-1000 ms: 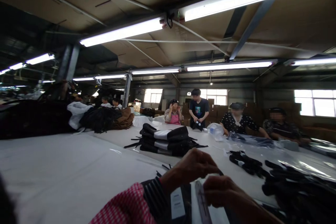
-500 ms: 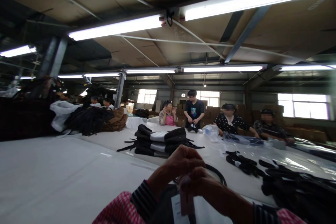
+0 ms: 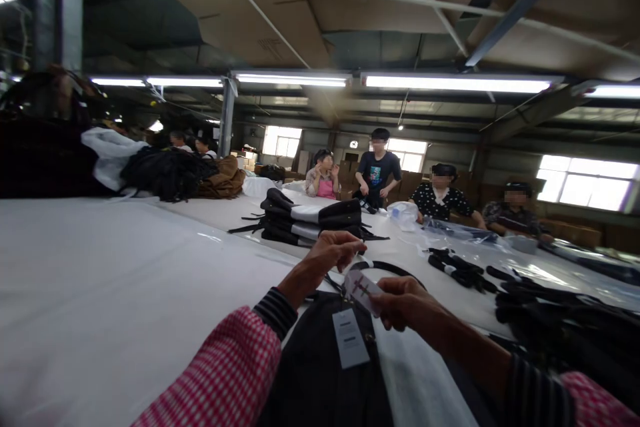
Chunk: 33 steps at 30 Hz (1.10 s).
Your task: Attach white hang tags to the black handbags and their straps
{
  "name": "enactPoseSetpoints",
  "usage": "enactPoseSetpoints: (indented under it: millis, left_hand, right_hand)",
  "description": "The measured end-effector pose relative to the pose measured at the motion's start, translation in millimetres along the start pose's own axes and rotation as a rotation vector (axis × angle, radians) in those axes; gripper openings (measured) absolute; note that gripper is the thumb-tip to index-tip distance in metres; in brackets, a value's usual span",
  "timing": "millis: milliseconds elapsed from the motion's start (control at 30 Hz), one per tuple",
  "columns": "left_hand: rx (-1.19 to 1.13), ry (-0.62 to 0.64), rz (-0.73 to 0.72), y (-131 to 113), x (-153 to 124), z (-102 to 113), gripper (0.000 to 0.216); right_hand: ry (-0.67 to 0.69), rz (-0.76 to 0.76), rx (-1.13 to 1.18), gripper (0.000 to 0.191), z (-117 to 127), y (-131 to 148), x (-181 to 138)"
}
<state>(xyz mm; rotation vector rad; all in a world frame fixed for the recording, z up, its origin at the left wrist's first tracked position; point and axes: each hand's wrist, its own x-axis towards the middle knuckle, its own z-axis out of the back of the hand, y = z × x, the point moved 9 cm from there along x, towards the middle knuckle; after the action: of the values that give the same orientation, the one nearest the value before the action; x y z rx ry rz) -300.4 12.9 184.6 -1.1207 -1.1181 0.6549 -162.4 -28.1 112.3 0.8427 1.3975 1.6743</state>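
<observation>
A black bag lies on the table right before me, with a black strap loop arching behind it. My right hand pinches a small pale hang tag with dark marks, above the bag's top. My left hand is up and to the left of that tag, its fingertips pressed together; whatever they hold is too small to make out. Another tag, white and printed, rests on the bag's front. To its right a white strip covers part of the bag.
Beyond my hands sits a stack of black bags with white bands. Black strapped bundles lie at right, clear plastic farther back. Brown and black bags are piled at left on the white table. Several people are across the table.
My hands were close together and have drawn apart, the left one up and leftward. The tag now shows its marked face in my right hand. The view has tilted downward.
</observation>
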Motion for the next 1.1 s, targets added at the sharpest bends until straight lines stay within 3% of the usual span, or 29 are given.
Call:
enactPoseSetpoints:
  millis: [300,400,567,700,867,1000,1067,1100]
  left_hand:
    - [-0.312,-0.078,0.053,22,1,27,0.031]
    - [-0.307,-0.118,0.069,33,-6,38,0.028]
    - [0.02,-0.307,0.084,38,-16,58,0.029]
    - [0.445,-0.433,-0.182,3,-24,56,0.029]
    - [0.909,-0.349,-0.511,-28,-36,16,0.009]
    - [1.003,-0.457,-0.526,-33,-43,18,0.014]
    - [0.998,-0.417,-0.483,-28,-40,16,0.002]
    - [0.996,-0.367,-0.455,-22,-37,13,0.008]
  right_hand:
    - [-0.159,-0.055,0.024,0.034,30,-11,14]
    - [-0.206,-0.063,0.039,0.034,37,-10,11]
    - [-0.256,-0.049,0.036,0.033,39,-3,8]
    - [-0.341,-0.035,-0.018,0.029,40,1,6]
    - [-0.419,0.02,-0.113,0.026,40,3,7]
    - [-0.453,0.025,-0.158,0.024,36,2,7]
    - [-0.473,0.017,-0.18,0.023,32,3,6]
    - [-0.481,0.021,-0.196,0.023,30,6,5]
